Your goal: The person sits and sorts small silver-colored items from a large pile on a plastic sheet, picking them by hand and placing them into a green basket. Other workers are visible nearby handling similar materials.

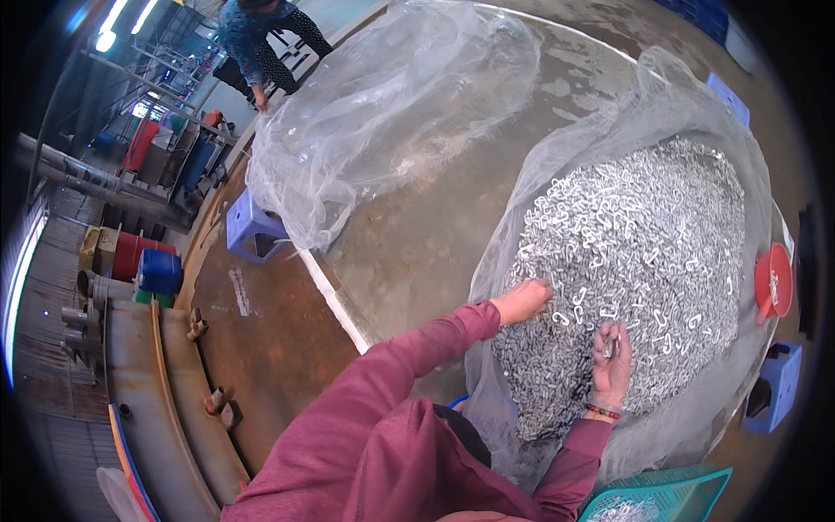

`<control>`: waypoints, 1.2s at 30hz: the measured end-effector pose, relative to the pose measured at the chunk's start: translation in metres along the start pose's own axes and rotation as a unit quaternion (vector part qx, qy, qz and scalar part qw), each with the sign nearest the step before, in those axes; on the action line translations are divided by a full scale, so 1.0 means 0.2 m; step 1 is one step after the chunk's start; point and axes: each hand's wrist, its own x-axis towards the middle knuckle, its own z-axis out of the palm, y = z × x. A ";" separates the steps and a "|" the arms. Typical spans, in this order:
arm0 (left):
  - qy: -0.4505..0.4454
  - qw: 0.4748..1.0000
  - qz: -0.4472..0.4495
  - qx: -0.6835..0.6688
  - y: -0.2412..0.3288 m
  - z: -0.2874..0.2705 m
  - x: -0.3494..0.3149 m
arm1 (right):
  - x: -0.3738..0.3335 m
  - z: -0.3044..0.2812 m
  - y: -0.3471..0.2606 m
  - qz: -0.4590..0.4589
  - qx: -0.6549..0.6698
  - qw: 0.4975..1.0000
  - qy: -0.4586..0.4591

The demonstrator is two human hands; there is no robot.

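Note:
A broad pile of small silver-grey metal pieces [644, 217], many bent like hooks or links, lies on a sheet of translucent mesh netting [513, 217]. My left hand [522, 302] is at the pile's left edge with its fingers curled together. Whatever its fingertips grip is too small to make out. Closer to me, my right hand [611, 370] is turned palm up over the pile. Its fingers are closed around small metal pieces [609, 346], whose exact shape is unclear.
At the lower right stands a green plastic basket [704, 491] with similar pieces inside. A red scoop [773, 283] and a blue stool [772, 387] are along the right side. Another person [261, 39] bends over more netting [391, 104] at the far left, beyond a blue-violet stool [252, 228].

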 end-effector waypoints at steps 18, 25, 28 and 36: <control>-0.046 0.649 -0.092 -0.754 0.27 -0.38 0.02 | 0.15 -0.03 0.24 -0.163 -0.777 0.586 0.163; -0.095 0.775 -0.142 -0.609 0.24 -0.27 0.03 | 0.05 -0.09 0.07 -0.024 -0.383 0.909 0.162; -0.089 0.990 -0.079 -0.076 0.27 -0.13 0.03 | 0.03 -0.10 0.05 -0.073 -0.448 0.877 0.157; 0.004 0.973 -0.019 -0.229 0.25 -0.18 0.01 | 0.04 -0.06 0.01 -0.109 -0.692 0.681 0.214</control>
